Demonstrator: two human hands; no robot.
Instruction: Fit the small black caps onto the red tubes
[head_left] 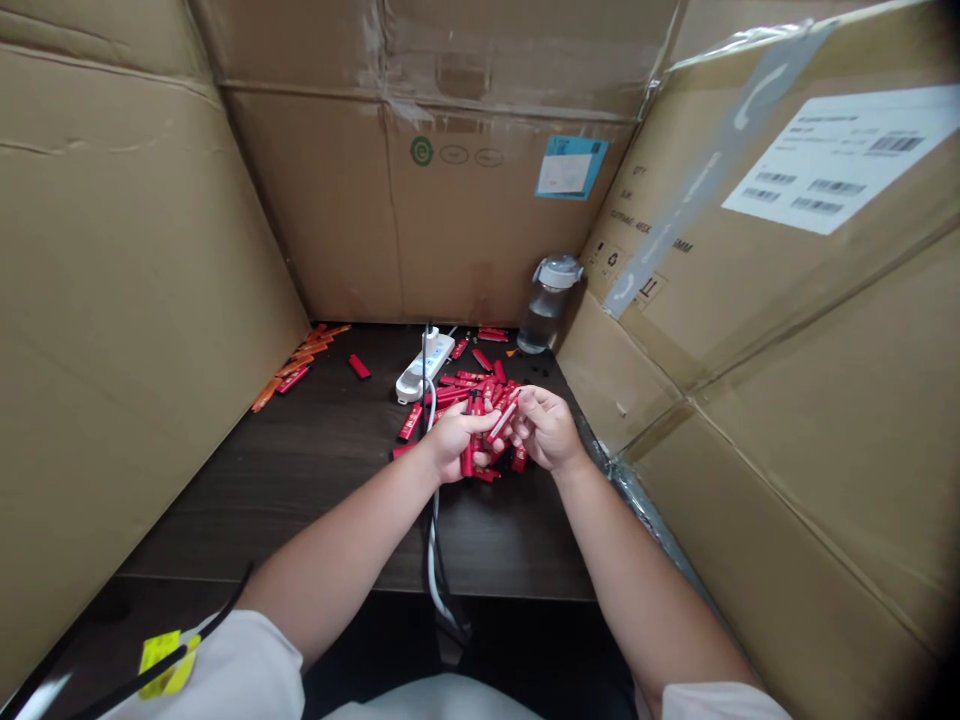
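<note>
My left hand (456, 440) is closed around several small red printed sticks (469, 455), some with black ends; I cannot make out their exact kind. Between it and my right hand (551, 428) lies a slanted red stick with a pale strip (502, 418) along its side. The right fingers are bent and pinched at the upper end of that stick. Beneath and behind both hands spreads a loose pile of similar red sticks (457, 393), partly covered by the hands.
A white power strip (425, 368) with cables lies left of the pile on the dark table (337, 500). Behind stands a clear water bottle (541, 315). Orange strips (304, 352) lie at the left. Tall cardboard panels (465, 220) enclose three sides.
</note>
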